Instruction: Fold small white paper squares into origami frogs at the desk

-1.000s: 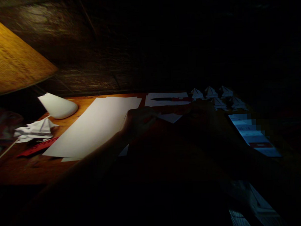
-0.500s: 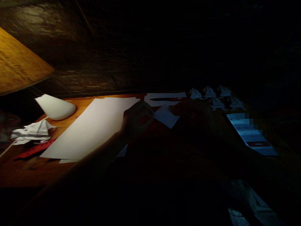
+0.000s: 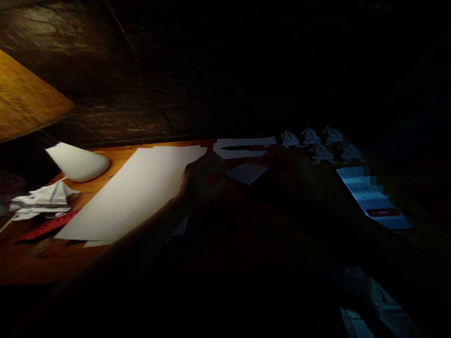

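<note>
Evidently the left hand (image 3: pixel 207 174) has its fingers closed on one corner of a small paper (image 3: pixel 249 173), which is between the two hands. The right hand (image 3: pixel 286 163) meets the opposite corner, but shadow hides its fingers, so I cannot tell whether they grip. Just beyond, a knife (image 3: pixel 239 148) lies on small sheets (image 3: pixel 224 142). Beside the left hand, larger sheets (image 3: pixel 134 197) lie flat; farther left are a red strip (image 3: pixel 46 227), a rumpled piece (image 3: pixel 45 200) and a lamp (image 3: pixel 79 162). On the right stand five folded shapes (image 3: pixel 309 135), with a phone (image 3: pixel 370 193) nearer. Those five look finished; the small paper, lacking their peaks, seems at an early stage, and the larger sheets look unused.
</note>
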`<action>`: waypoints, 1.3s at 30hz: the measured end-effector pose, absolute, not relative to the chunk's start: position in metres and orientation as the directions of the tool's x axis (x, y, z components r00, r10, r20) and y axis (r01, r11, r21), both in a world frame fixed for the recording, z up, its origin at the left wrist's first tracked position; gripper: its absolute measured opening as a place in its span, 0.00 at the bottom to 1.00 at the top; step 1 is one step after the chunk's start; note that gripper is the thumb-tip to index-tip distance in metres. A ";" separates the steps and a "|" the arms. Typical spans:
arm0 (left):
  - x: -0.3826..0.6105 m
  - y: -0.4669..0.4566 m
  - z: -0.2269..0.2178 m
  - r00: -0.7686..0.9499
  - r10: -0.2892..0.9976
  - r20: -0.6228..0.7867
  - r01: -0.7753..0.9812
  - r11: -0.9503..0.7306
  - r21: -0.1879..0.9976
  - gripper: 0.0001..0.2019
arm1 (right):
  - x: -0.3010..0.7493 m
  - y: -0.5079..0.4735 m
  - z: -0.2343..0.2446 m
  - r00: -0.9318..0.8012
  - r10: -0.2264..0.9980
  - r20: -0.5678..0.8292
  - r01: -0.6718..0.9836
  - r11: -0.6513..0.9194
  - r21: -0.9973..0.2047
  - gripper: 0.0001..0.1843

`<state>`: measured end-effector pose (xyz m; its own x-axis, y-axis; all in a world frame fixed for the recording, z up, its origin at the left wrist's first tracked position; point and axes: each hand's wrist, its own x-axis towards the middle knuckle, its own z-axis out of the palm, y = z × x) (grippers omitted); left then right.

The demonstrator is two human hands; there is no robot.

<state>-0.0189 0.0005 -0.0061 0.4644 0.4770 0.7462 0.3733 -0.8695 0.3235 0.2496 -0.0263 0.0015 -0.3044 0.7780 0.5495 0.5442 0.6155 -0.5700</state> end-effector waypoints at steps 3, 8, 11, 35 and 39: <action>-0.018 0.003 -0.006 0.440 0.403 0.803 0.356 -0.899 0.256 0.08 | 0.248 -0.026 -0.003 -0.226 0.823 0.521 0.526 0.553 -0.646 0.14; -0.018 0.004 -0.006 0.445 0.388 0.807 0.364 -0.902 0.233 0.10 | 0.246 -0.025 -0.009 -0.153 0.904 0.399 0.355 0.427 -0.832 0.17; -0.020 0.003 -0.006 0.463 0.386 0.798 0.372 -0.902 0.220 0.10 | 0.244 -0.026 -0.008 -0.186 0.917 0.354 0.316 0.397 -0.862 0.17; -0.019 0.004 -0.006 0.409 0.502 0.762 0.474 -0.830 0.292 0.09 | 0.243 -0.032 -0.003 -0.347 0.793 0.501 0.212 0.587 -0.781 0.33; -0.018 0.003 -0.008 0.449 0.555 0.700 0.443 -0.819 0.365 0.09 | 0.245 -0.028 0.001 -0.370 0.696 0.616 0.306 0.717 -0.626 0.13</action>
